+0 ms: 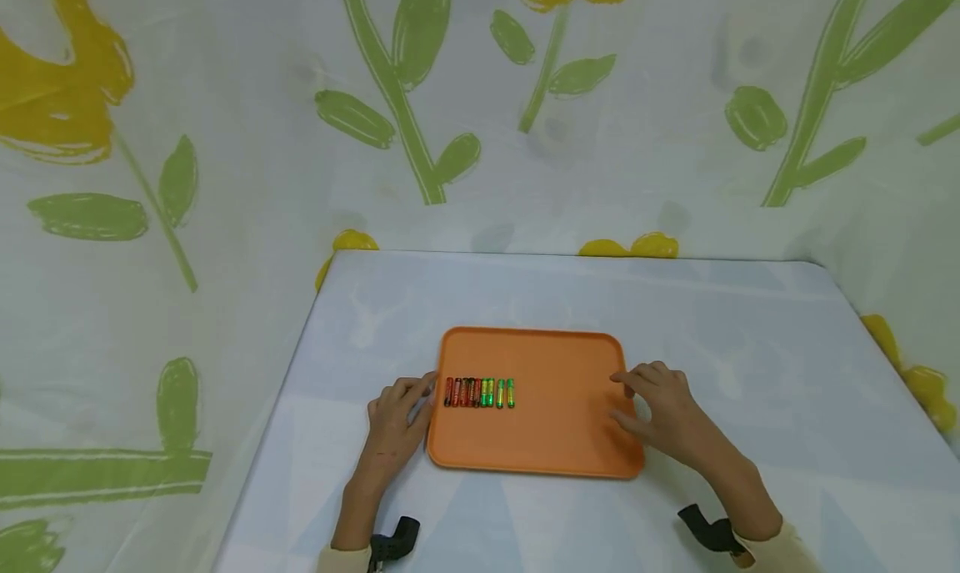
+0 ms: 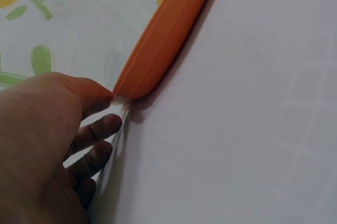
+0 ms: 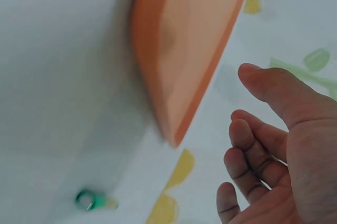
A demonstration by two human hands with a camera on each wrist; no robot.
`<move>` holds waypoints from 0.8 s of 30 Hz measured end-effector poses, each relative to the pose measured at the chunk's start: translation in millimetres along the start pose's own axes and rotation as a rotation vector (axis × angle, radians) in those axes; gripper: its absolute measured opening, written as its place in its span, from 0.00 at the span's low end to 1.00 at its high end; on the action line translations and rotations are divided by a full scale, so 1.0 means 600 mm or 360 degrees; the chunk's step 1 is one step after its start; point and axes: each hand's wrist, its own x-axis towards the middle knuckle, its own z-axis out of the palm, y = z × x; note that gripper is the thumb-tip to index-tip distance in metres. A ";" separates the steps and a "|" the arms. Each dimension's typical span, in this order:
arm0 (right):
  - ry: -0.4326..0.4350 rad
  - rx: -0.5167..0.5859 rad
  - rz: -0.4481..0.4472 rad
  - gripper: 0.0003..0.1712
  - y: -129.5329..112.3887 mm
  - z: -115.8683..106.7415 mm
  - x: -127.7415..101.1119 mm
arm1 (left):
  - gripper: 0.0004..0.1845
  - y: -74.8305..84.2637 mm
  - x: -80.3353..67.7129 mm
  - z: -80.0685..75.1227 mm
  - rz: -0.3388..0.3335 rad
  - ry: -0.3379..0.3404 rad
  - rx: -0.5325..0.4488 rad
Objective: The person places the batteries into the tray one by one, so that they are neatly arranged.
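tray (image 1: 555, 439) at tabletop near edge, centre | left hand (image 1: 395, 419) touches its left rim, fingers relaxed | right hand (image 1: 663, 410) spread wide beside right rim | I judge it stiff, light (batteries (image 1: 480, 392) may roll): take both short rims

The tray (image 1: 555, 423) sits mid-tabletop (image 1: 750, 323), with bare cloth on its far, left and right sides. A row of batteries (image 1: 480, 392) fills the tray's left part; its right half lies bare. The left hand (image 1: 397, 419) and right hand (image 1: 663, 406) flank the tray's edges.
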 end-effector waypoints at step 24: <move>-0.0313 -0.0126 0.0353 0.28 0.082 -0.046 -0.101 | 0.22 0.002 -0.002 0.001 -0.0024 0.0000 -0.0023</move>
